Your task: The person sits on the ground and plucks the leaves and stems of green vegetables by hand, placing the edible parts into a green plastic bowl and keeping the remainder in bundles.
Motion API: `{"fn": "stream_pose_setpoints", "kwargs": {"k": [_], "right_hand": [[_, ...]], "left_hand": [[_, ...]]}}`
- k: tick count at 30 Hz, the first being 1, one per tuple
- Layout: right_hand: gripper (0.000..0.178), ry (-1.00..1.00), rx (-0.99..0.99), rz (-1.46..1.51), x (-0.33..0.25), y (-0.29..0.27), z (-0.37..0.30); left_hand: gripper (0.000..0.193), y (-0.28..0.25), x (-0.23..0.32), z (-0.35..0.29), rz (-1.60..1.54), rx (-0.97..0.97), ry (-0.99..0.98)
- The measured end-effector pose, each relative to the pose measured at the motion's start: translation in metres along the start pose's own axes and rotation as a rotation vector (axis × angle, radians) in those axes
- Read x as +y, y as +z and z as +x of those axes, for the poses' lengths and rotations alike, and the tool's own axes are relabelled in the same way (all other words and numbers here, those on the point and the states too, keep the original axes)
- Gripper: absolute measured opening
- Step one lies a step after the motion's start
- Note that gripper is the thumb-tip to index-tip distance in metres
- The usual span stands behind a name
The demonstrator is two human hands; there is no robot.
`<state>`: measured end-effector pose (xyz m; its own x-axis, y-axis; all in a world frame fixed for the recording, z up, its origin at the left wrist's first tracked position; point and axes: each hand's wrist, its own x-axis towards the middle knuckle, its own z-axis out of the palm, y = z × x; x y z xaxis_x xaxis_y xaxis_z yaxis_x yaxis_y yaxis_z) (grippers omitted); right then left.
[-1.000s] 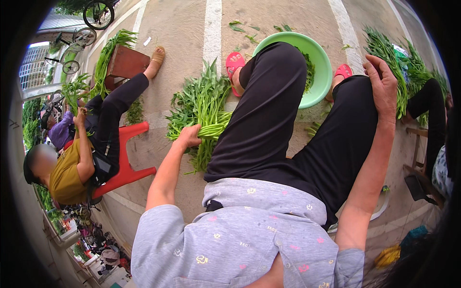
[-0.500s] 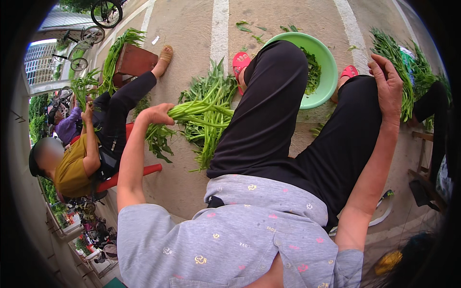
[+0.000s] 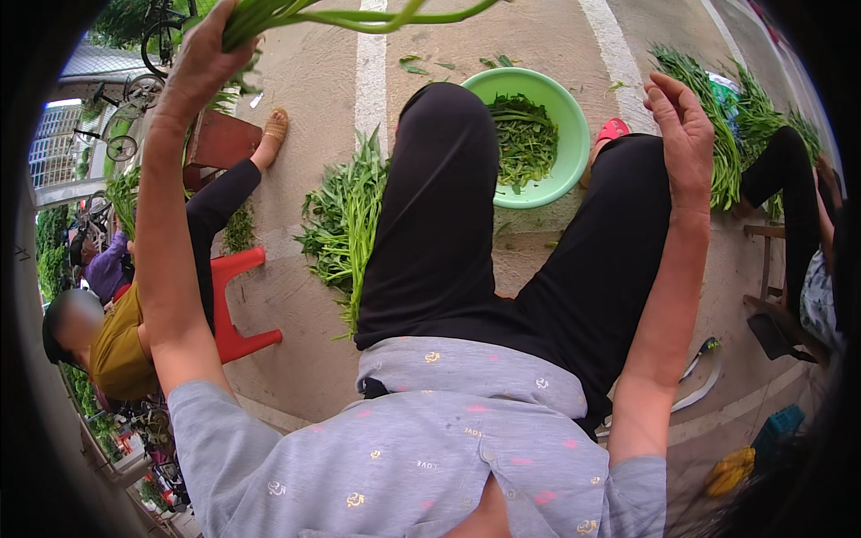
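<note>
Raised at the upper left, my left hand [image 3: 211, 63] is closed round a bunch of water spinach [image 3: 359, 20], whose long green stems stretch right along the picture's top edge. My right hand [image 3: 683, 148] is above my right thigh, its fingers loosely bent and apart from the thumb, with nothing seen in it. A pile of water spinach [image 3: 348, 233] lies on the ground left of my left knee. Beyond my knees stands a light green basin [image 3: 576, 134] with loose cut greens [image 3: 525, 148] inside; my left knee overlaps its near left rim.
Left of me are a red plastic stool [image 3: 235, 341], a brown box [image 3: 215, 142] and a person in a mustard top [image 3: 121, 354]. More greens [image 3: 695, 108] lie at the far right, near another person's dark-clad leg [image 3: 780, 170]. Scraps of leaf [image 3: 413, 65] dot the pavement.
My left hand has risen from beside the pile up to the far left, carrying the bunch of water spinach. My right hand stays above my thigh. The whole view has shifted slightly.
</note>
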<state>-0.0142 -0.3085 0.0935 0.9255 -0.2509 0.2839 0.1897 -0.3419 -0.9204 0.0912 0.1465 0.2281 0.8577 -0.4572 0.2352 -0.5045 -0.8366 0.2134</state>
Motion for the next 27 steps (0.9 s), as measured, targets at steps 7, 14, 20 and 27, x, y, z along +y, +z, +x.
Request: {"fn": "stream_pose_setpoints", "kwargs": {"k": [7, 14, 20, 27], "right_hand": [[0.033, -0.247, 0.006, 0.378, -0.057, 0.034, 0.014], [0.053, 0.155, -0.413, 0.792, -0.023, 0.026, -0.008], [0.051, 0.265, -0.535, 0.451, -0.019, 0.057, -0.014], [0.041, 0.343, -0.626, 0.484, -0.003, 0.13, -0.049]], "left_hand": [[0.016, 0.013, 0.157, 0.052, 0.584, 0.077, 0.707], [0.019, 0.125, 0.166, 0.03, 0.628, -0.135, 0.907], [0.009, 0.167, 0.151, 0.021, 0.535, -0.115, 0.919], [0.017, 0.159, 0.164, 0.023, 0.461, -0.372, 0.778]]}}
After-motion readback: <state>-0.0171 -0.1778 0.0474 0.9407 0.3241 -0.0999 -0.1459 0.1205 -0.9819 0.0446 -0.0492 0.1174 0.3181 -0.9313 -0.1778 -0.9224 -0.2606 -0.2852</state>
